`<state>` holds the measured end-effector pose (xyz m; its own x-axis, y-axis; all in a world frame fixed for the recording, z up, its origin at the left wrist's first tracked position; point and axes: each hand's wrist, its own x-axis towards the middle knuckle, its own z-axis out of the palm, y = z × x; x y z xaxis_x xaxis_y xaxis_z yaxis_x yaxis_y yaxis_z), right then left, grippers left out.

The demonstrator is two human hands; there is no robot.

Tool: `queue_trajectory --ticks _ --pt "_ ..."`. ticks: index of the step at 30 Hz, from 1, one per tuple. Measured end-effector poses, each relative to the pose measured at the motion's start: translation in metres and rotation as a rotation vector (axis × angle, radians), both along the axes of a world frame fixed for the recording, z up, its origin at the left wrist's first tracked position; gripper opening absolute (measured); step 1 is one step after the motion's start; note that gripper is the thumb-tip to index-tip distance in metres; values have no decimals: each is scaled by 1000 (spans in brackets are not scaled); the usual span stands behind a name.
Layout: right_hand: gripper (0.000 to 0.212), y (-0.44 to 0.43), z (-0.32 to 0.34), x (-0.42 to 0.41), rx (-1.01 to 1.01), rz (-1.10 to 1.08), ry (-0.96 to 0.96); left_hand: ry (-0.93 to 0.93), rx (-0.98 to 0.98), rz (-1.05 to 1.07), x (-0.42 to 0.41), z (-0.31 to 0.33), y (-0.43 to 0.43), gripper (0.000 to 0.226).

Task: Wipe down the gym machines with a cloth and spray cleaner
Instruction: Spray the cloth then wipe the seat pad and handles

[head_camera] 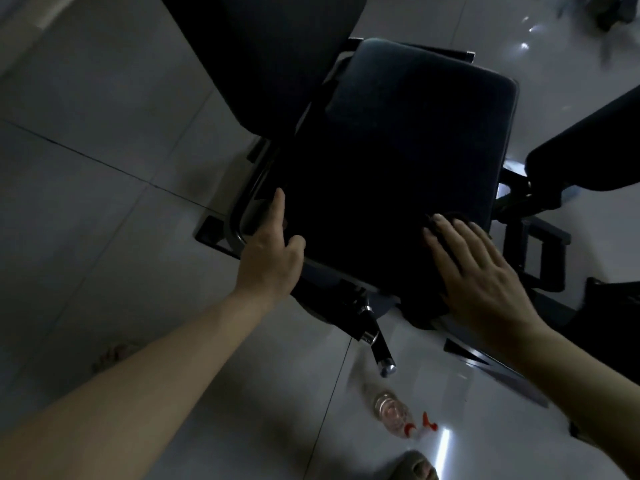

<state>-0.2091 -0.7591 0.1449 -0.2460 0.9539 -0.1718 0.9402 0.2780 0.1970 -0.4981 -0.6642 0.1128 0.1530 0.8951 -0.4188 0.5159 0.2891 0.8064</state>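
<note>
While right hand presses seat, bottle on floor

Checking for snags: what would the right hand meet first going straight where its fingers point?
Nothing visible: ahead of the right hand and its cloth lies only bare seat pad, though it's dark.
</note>
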Motion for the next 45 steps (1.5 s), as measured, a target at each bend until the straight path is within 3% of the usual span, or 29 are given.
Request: queue_trajectory --ticks 4,10,13,16,19,25,29,34,39,45 --pt "73 59 -15 -69 43 130 -11 -225 -91 77 -11 -6 3 70" --pt "59 114 -40 -156 137 56 68 -265 -142 308 -19 -5 1 41" --pt "65 96 -36 -131 117 65 106 -236 -103 306 -12 1 -7 35" --pt "83 48 -15 -67 38 37 99 -182 -86 203 -12 1 -11 36" --pt "96 16 2 -25 -63 -54 44 -133 -88 173 -15 -7 -7 23" --pt "71 107 -24 -133 20 125 40 -172 -103 198 -39 -12 1 19" --pt "56 156 -46 -208 36 32 29 -147 -93 290 -61 -14 6 21" --pt "64 107 -33 -161 71 112 68 -162 -78 341 -57 -14 8 19" --pt "82 46 -15 -80 29 -38 0 -199 -99 245 -43 -16 6 17" --pt "76 120 -38 -157 54 20 15 -172 -24 365 -46 -19 0 16"
